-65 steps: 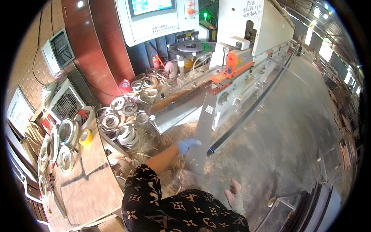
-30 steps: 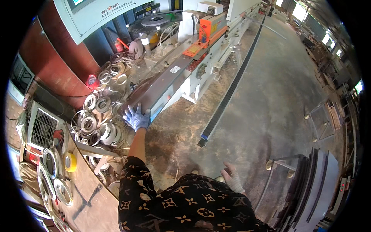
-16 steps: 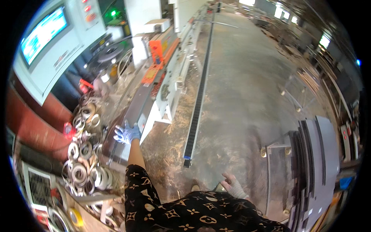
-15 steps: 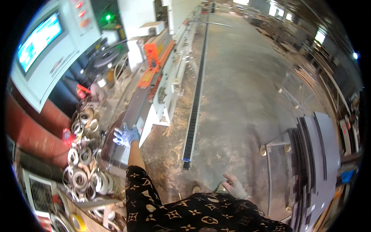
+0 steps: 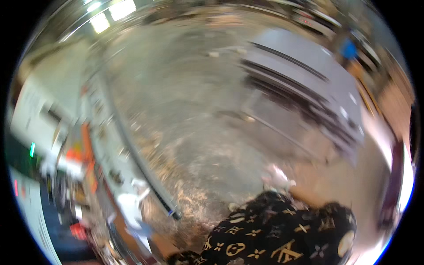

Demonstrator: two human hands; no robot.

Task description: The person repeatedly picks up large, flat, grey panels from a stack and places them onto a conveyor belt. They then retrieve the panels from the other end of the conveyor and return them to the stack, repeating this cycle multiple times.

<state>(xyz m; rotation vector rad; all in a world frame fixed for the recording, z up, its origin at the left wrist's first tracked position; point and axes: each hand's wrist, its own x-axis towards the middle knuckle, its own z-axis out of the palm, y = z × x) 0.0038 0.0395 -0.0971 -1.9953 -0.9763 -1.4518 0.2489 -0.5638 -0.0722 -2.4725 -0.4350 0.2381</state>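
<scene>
Motion smears this view. My left hand (image 5: 140,230), in a bluish glove, is low on the left beside the feeding end of a long white machine (image 5: 102,132) with orange parts. I cannot make out whether it touches the machine, and its fingers are blurred. In front of my body on the right, my right hand (image 5: 278,177) with a whitish covering hangs over the floor. Its fingers are smeared, and no object shows in it. The stack of flat grey panels (image 5: 309,66) with dark edges lies beyond it on a rack.
Along the machine runs a dark narrow track (image 5: 148,176), with wood shavings (image 5: 190,198) scattered on the floor beside it. The low metal rack's bar (image 5: 282,134) reaches out near the panels. A blue object (image 5: 349,49) is at the far right.
My view has swung to the right, bringing the panel stack toward the middle and the machine farther left. My left hand appears lower in the picture, near the machine's end.
</scene>
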